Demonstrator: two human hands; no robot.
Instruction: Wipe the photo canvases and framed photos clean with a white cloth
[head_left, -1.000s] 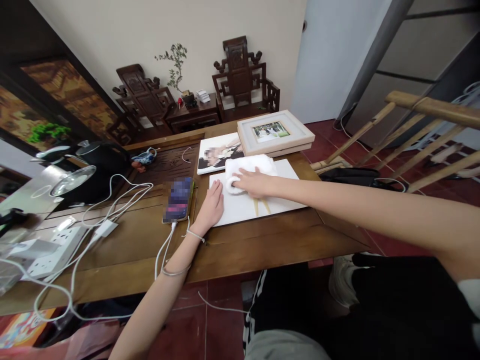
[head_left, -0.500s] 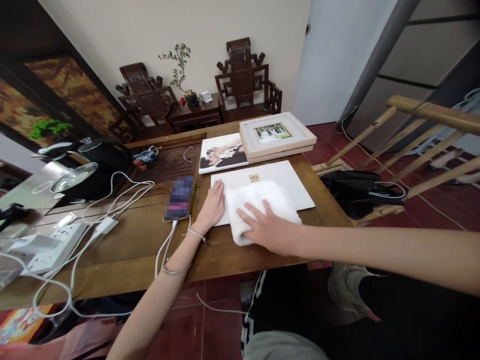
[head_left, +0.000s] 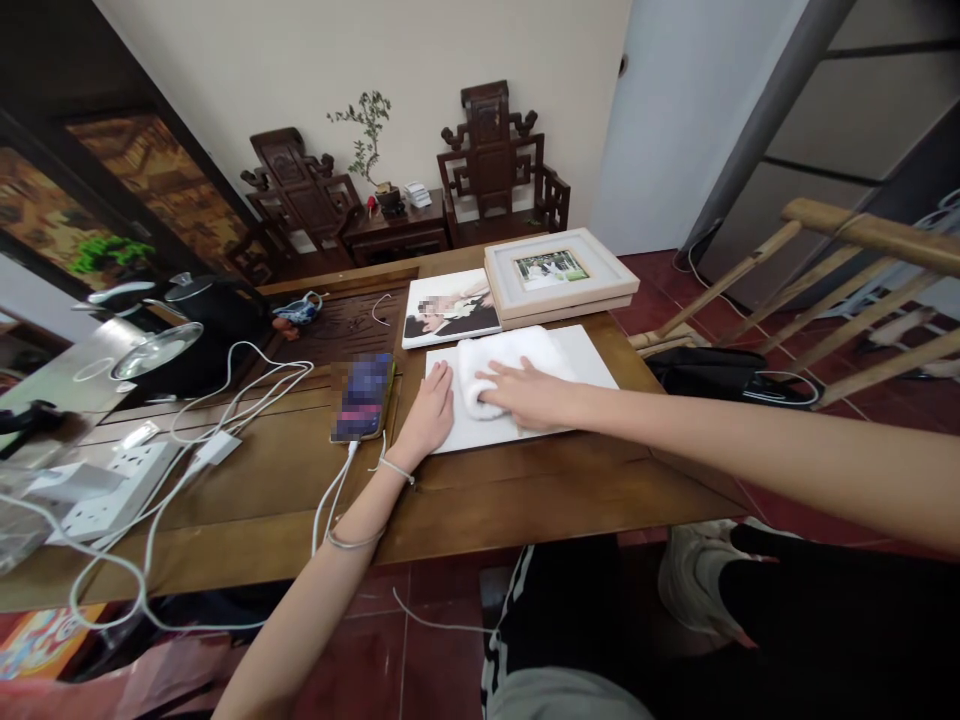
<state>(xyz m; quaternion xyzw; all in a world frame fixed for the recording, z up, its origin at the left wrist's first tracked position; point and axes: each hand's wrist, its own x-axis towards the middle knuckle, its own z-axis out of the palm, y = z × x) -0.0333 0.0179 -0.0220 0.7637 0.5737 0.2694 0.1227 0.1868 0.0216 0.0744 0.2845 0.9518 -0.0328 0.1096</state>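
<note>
A white board, perhaps the back of a picture panel, lies flat on the wooden table. My left hand rests flat on its left edge, fingers stretched out and holding nothing. On the board is a folded, fluffy white towel. My right hand presses down on the towel and grips it, with some fingers spread over the top and the thumb side dug into its near edge. The small tan hanger plate on the board is hidden from view.
Behind the board lie a photo panel and stacked pale wooden frames. A phone with a charging cable is left of my left hand. Further left are a power strip, white cables and a black kettle. A bamboo chair stands at the right.
My right hand has pushed the towel away from me, from the board's near edge toward its far edge, over the hanger plate. My left hand stays on the board's left edge.
</note>
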